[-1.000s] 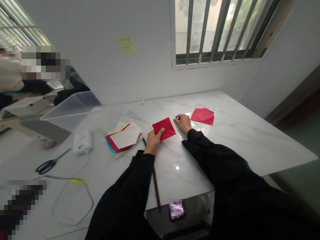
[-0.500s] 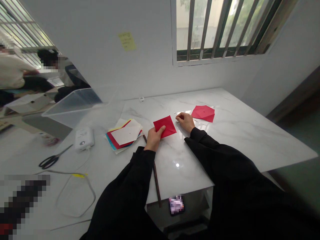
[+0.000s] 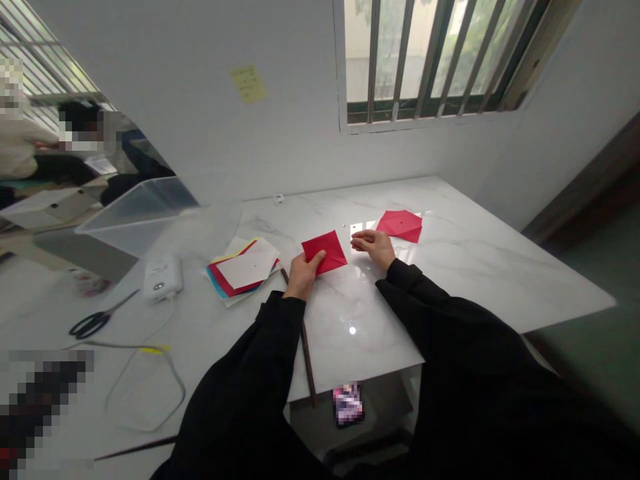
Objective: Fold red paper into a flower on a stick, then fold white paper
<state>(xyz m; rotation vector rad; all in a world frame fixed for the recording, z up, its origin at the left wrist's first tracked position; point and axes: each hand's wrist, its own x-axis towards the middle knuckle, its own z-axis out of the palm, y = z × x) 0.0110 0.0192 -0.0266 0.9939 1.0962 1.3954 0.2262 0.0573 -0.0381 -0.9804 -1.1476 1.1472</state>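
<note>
Well, in the head view, the left hand [image 3: 301, 279] grasps the near corner of a folded red paper square [image 3: 323, 253], which lies on a white marble table [image 3: 465, 250] at about one o'clock from that wrist. The right hand [image 3: 374, 247] is released, palm down, its fingers [image 3: 361, 240] pointing toward nine o'clock and ending just beside the square. A second red paper square [image 3: 399, 225] lies near it, at about two o'clock. At nine o'clock from the left hand sits a stack of coloured paper [image 3: 243, 270], topped by a white sheet. A dark stick [image 3: 305, 353] runs toward six o'clock, beside the left sleeve. Farther toward nine o'clock are a white device [image 3: 161, 278] with a cable and black-handled scissors [image 3: 90, 325]. A clear plastic bin [image 3: 137, 217] stands at ten o'clock, with a co-worker [image 3: 80, 127] beyond it.
</note>
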